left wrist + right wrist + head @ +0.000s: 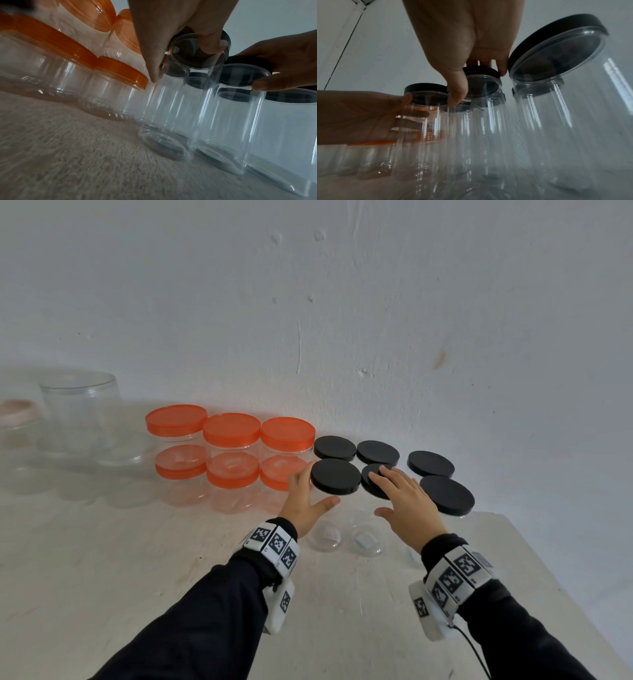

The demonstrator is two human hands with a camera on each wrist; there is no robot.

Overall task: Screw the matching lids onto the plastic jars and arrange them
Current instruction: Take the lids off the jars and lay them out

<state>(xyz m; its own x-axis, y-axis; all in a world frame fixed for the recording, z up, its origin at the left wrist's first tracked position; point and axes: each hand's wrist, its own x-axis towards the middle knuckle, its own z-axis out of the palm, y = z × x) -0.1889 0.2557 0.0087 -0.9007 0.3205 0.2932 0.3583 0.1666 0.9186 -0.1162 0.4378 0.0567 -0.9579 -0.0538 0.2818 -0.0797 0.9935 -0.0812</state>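
Several clear plastic jars with black lids stand in two rows by the wall. My left hand (318,487) wraps the front-left black-lidded jar (335,475) just under its lid, thumb in front and fingers behind it. In the left wrist view the left hand (183,62) curls round that jar's top (197,56). My right hand (380,491) lies over the front-middle jar's black lid (368,482). In the right wrist view the right hand (480,85) has its fingertips past the far edge of that lid (481,71) and its thumb on the jar's near side.
Orange-lidded jars (231,453) are stacked two high to the left, close to my left hand. A tall clear jar (80,409) and a pink-lidded one (17,412) stand far left. Two wider black-lidded jars (447,494) sit right, near the table edge (548,577). The wall is close behind.
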